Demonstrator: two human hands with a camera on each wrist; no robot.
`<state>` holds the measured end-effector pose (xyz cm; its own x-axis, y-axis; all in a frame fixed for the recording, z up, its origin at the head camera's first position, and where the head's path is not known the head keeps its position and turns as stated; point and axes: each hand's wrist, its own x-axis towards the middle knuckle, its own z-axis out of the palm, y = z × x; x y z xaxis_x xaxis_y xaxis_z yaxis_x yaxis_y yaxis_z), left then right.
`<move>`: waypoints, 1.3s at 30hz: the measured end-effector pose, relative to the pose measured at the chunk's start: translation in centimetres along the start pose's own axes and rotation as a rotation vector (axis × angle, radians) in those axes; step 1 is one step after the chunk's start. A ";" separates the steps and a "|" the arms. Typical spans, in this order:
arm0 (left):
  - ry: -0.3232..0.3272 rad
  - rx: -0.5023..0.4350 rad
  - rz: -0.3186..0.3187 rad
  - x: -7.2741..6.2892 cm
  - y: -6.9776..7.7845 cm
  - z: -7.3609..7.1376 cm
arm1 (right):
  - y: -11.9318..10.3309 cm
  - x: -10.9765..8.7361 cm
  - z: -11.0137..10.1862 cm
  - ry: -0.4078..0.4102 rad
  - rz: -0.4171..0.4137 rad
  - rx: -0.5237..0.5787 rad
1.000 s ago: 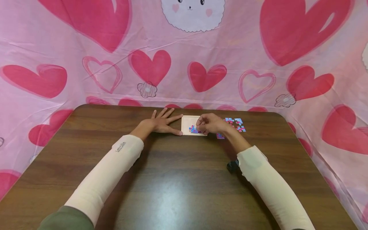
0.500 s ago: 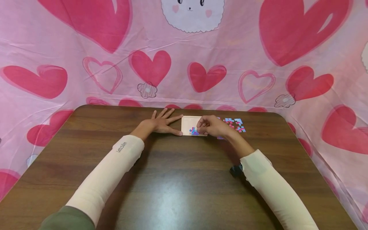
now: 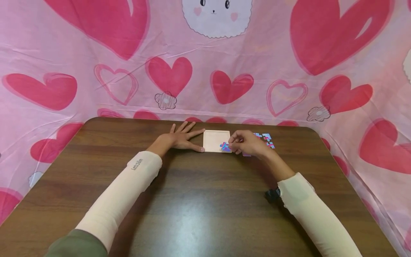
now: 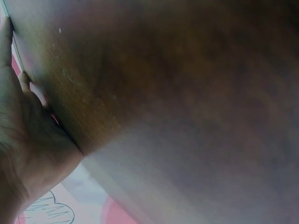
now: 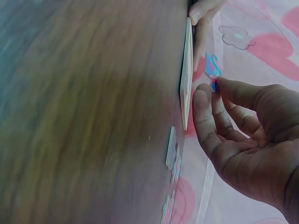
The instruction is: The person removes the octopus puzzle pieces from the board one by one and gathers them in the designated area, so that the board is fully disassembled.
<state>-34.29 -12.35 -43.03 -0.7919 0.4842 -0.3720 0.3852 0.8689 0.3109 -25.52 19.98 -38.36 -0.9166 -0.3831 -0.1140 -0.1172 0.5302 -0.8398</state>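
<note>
Thumb and fingers of my right hand (image 3: pixel 248 142) pinch a blue, pink and purple jigsaw puzzle piece (image 3: pixel 225 146). In the right wrist view the piece (image 5: pixel 213 70) is raised off the table, near the puzzle tray. That shallow pale wooden tray (image 3: pixel 214 139) lies flat, and no pieces show in its visible part. My left hand (image 3: pixel 181 140) rests spread on the table, its thumb and index fingertips touching the tray's left edge. Only part of the left hand (image 4: pixel 32 135) appears in the left wrist view.
Several loose puzzle pieces (image 3: pixel 266 137) lie to the right of the tray, partly hidden behind my right hand. The brown wooden table (image 3: pixel 192 200) ends at a pink heart-printed cloth (image 3: pixel 199 50) behind it. A dark object (image 3: pixel 273 195) sits by my right sleeve.
My right hand has moved a little to the right with the pinched puzzle piece, uncovering more of the tray. My left hand stays at the tray's left edge.
</note>
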 end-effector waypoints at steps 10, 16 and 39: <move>0.010 -0.007 0.023 -0.7 0.8 -0.2 | 1.4 -1.4 -1.8 0.009 -0.012 -0.058; 0.008 0.004 0.012 0.2 0.3 0.2 | 2.0 -2.5 -3.3 0.006 0.009 -0.109; 0.005 0.001 -0.009 0.4 -0.2 0.2 | 4.5 -5.1 -7.7 -0.008 0.147 -0.190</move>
<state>-34.59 -12.29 -43.46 -0.7981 0.4754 -0.3702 0.3784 0.8735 0.3062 -24.26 30.12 -37.47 -0.9261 -0.2970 -0.2326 -0.0531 0.7131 -0.6991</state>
